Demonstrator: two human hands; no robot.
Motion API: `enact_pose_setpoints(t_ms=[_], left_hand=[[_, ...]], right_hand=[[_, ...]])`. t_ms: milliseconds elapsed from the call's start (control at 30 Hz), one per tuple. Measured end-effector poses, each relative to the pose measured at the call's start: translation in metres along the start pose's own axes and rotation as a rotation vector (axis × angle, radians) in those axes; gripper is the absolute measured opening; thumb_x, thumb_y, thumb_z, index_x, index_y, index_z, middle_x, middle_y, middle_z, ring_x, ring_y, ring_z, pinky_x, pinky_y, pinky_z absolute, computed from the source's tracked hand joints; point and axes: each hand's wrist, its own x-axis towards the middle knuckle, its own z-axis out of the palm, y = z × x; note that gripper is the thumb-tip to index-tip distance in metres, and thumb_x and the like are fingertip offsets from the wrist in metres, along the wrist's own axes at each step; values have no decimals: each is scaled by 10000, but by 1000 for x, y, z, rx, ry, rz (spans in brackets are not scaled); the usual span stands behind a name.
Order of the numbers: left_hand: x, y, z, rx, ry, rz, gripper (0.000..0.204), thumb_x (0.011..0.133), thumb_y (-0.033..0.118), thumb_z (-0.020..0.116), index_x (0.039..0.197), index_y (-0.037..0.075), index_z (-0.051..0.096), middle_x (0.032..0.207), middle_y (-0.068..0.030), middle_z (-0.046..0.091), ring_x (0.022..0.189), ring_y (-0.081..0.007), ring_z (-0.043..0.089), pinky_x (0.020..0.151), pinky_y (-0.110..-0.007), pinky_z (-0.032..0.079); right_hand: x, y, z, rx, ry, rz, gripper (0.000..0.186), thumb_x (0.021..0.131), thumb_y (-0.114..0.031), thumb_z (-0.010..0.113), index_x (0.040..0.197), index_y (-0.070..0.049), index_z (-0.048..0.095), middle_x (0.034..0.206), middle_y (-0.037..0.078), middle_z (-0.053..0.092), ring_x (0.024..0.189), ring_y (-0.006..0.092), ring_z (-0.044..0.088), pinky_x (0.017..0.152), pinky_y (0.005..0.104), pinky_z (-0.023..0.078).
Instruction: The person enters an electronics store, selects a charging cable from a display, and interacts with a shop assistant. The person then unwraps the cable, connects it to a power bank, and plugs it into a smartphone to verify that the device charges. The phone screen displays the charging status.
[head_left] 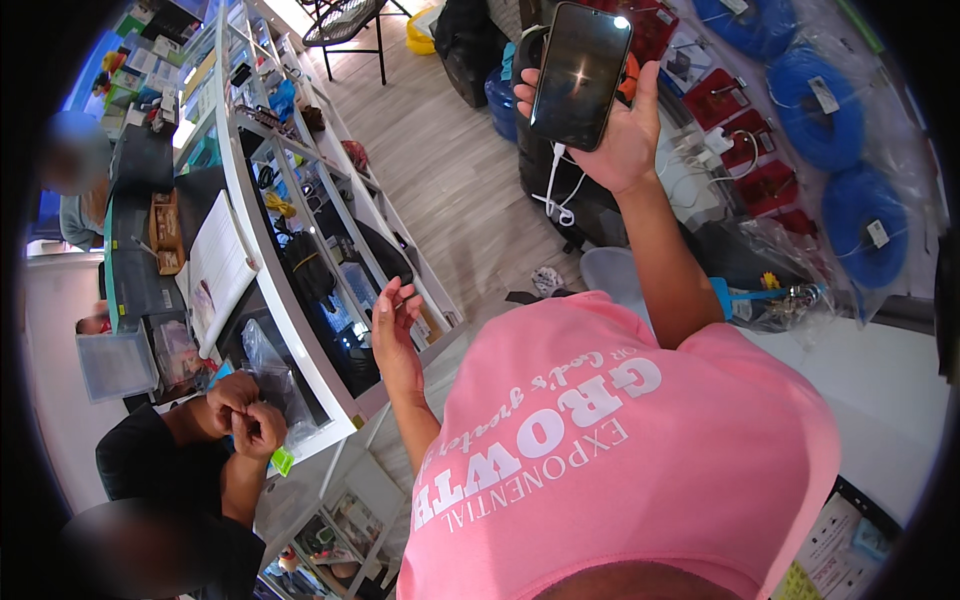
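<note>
My right hand (pixel 622 135) is stretched out ahead and to the right, with its palm up. In it lies a black smartphone (pixel 580 75), its dark screen up and catching a bright reflection. A white cable (pixel 555 180) hangs from just below the phone's lower edge; the join is too small to make out. On the other side, my left hand (pixel 395 335) is raised beside the glass display counter (pixel 335 330). Its fingers are loosely bent and apart, and nothing is held in them.
At left, a co-worker's hands (pixel 245 415) meet over the counter corner near clear plastic bags. An open booklet (pixel 218 270) lies on the counter, and another person is behind it. Blue coils (pixel 815 110) and red packs hang at right. A chair (pixel 343 25) stands far ahead.
</note>
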Motion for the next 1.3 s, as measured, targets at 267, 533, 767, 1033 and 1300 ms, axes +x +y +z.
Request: enact_pose_setpoints(t_ms=[267, 533, 767, 1033, 1300], left_hand=[[-3, -10, 20, 31, -73, -54, 530, 1058, 440, 542, 1353, 2, 593, 1168, -73, 665, 1014, -160, 639, 960, -315, 450], [-8, -14, 30, 94, -155, -76, 500, 1065, 429, 535, 1350, 26, 613, 1177, -77, 676, 1029, -146, 635, 995, -307, 448], [-7, -14, 26, 92, -161, -52, 475, 1067, 408, 543, 1342, 29, 622, 1176, -76, 689, 1037, -140, 641, 980, -296, 462], [-8, -18, 22, 74, -159, -55, 461, 1068, 402, 542, 1339, 40, 630, 1194, -83, 692, 1037, -140, 646, 974, -292, 463], [-11, -11, 19, 101, -137, -54, 494, 1054, 439, 555, 1342, 44, 623, 1165, -58, 687, 1031, -139, 633, 982, -304, 448]], right_hand=[[-3, -6, -10, 26, 62, -65, 1126, 897, -896, 207, 1421, 58, 494, 1290, 297, 617, 1156, 405, 646, 1052, 501, 511], [-3, -2, -17, -21, -62, -121, 1006, 957, -823, 214, 1533, -15, 375, 1258, 231, 630, 1138, 347, 646, 1069, 489, 492], [-4, 1, -13, -29, -81, -94, 1007, 957, -823, 249, 1535, -7, 371, 1292, 237, 621, 1152, 356, 644, 1064, 474, 494], [-7, 1, -6, -39, -32, -34, 979, 973, -785, 304, 1513, 25, 400, 1332, 240, 610, 1193, 370, 626, 1096, 475, 468], [-5, 5, -11, 15, -83, -30, 1001, 959, -807, 313, 1480, 40, 430, 1278, 234, 626, 1159, 366, 639, 1069, 482, 492]])
